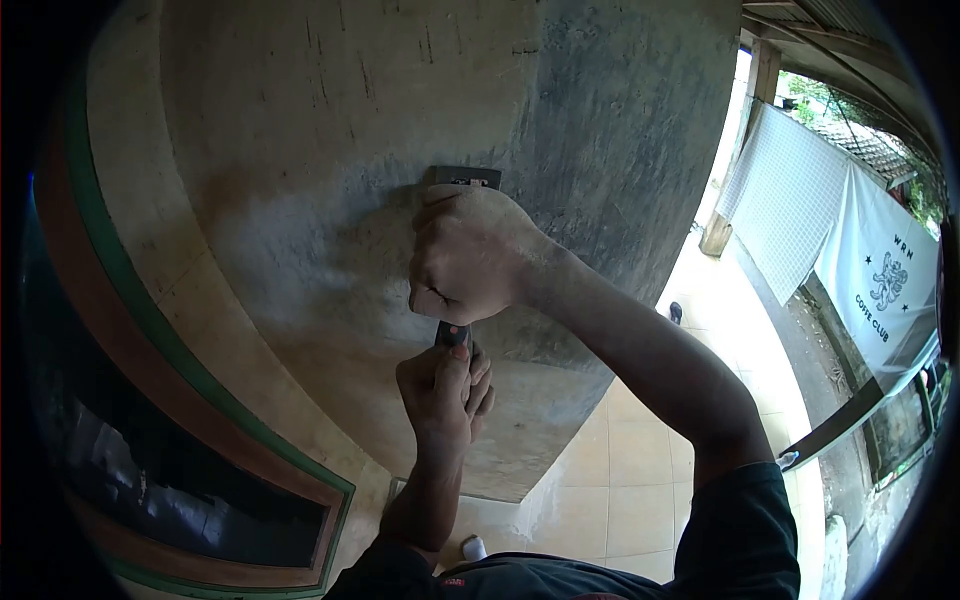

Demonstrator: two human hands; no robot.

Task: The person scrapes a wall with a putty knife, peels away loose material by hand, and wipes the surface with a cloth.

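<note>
Head: left hand (440,392), right hand (468,250) grip one tool (466,177) at one wall (610,140).

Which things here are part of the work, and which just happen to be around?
Part of the work:
dark handheld tool, gripped by left hand and right hand
patchy wall, likely the work surface

Just around:
white banner
white sheet
brown window frame
small dark object on tiled floor, unclear
</note>
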